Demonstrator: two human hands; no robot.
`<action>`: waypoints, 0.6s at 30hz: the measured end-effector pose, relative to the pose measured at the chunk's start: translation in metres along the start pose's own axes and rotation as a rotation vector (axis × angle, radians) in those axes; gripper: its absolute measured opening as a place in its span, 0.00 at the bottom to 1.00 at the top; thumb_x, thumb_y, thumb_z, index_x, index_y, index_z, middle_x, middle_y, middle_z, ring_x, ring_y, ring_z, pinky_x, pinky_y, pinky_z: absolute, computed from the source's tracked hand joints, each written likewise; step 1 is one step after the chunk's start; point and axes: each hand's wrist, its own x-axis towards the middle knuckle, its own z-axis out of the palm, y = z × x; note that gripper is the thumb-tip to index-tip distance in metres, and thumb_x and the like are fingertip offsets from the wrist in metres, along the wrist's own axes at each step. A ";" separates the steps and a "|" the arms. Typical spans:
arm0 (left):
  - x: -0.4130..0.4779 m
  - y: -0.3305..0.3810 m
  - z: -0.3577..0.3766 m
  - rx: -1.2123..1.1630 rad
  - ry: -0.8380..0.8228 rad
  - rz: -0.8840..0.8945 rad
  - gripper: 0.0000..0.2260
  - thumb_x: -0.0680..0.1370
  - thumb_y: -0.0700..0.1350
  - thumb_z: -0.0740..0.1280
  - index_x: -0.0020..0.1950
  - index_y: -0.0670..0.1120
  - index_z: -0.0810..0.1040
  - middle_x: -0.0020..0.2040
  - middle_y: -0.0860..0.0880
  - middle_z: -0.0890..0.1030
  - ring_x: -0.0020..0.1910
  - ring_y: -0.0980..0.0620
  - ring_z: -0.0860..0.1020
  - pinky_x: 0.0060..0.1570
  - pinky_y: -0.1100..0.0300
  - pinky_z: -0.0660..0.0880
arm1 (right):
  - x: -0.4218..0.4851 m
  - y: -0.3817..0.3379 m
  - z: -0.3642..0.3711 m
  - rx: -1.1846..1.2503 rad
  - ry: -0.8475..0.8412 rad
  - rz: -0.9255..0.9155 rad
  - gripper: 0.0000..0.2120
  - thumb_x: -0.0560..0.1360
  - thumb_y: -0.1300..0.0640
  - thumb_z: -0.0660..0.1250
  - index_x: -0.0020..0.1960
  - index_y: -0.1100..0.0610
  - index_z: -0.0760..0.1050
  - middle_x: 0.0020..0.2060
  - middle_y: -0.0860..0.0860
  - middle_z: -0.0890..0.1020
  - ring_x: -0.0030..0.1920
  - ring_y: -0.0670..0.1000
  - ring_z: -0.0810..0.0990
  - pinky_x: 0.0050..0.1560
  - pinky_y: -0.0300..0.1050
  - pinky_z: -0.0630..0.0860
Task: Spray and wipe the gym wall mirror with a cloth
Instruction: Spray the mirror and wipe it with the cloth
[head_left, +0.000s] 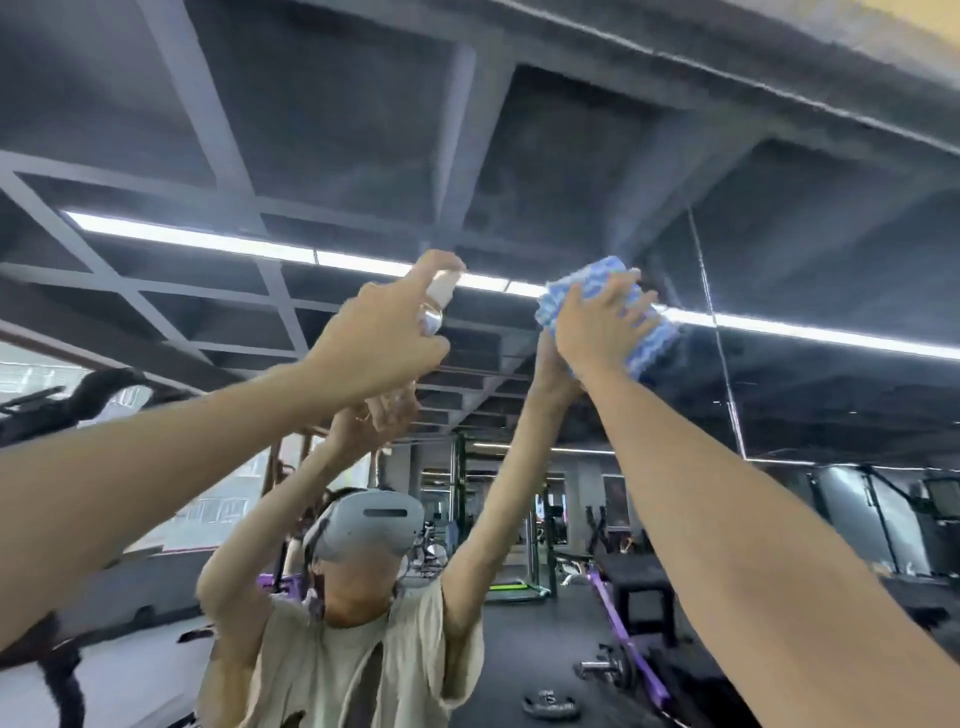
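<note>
Spray-and-wipe is under way high on the large gym wall mirror (571, 182). The left hand (374, 338) grips a small clear plastic spray bottle (436, 301), forefinger on its nozzle. The right hand (597, 322), held apart, presses a folded blue-and-white cloth (655, 340) flat to the glass. The next move likely calls for sweeping the cloth toward the left hand. A vertical panel seam (719, 338) lies just beyond the right hand, with open glass below.

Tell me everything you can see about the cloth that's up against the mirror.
The cloth is blue and white in a wavy pattern, with a soft, nubby look like microfibre. It is bunched into a thick pad, held high against the mirror. The right hand lies flat on it, fingers spread, pressing it to the glass. Its edges show above and right of the hand. The spray bottle in the left hand is apart from it.
</note>
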 end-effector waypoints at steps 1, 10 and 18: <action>0.003 0.001 0.002 -0.018 0.015 -0.001 0.27 0.72 0.38 0.65 0.68 0.56 0.64 0.35 0.47 0.78 0.27 0.51 0.75 0.30 0.57 0.74 | -0.015 -0.012 0.005 0.011 -0.021 -0.179 0.32 0.83 0.45 0.50 0.79 0.62 0.45 0.79 0.57 0.50 0.79 0.60 0.45 0.75 0.60 0.40; 0.016 0.017 0.028 -0.057 0.089 0.076 0.28 0.71 0.37 0.63 0.68 0.56 0.64 0.35 0.42 0.79 0.27 0.45 0.75 0.30 0.52 0.75 | 0.063 0.085 -0.016 -0.021 -0.015 -0.222 0.26 0.84 0.47 0.46 0.79 0.56 0.54 0.78 0.54 0.56 0.78 0.55 0.53 0.74 0.66 0.46; 0.013 0.011 0.042 0.021 0.022 0.004 0.27 0.72 0.39 0.65 0.68 0.57 0.64 0.38 0.45 0.80 0.28 0.49 0.75 0.29 0.60 0.69 | -0.020 0.021 0.002 -0.153 -0.166 -0.769 0.27 0.83 0.43 0.42 0.80 0.47 0.45 0.79 0.44 0.47 0.79 0.51 0.42 0.72 0.70 0.35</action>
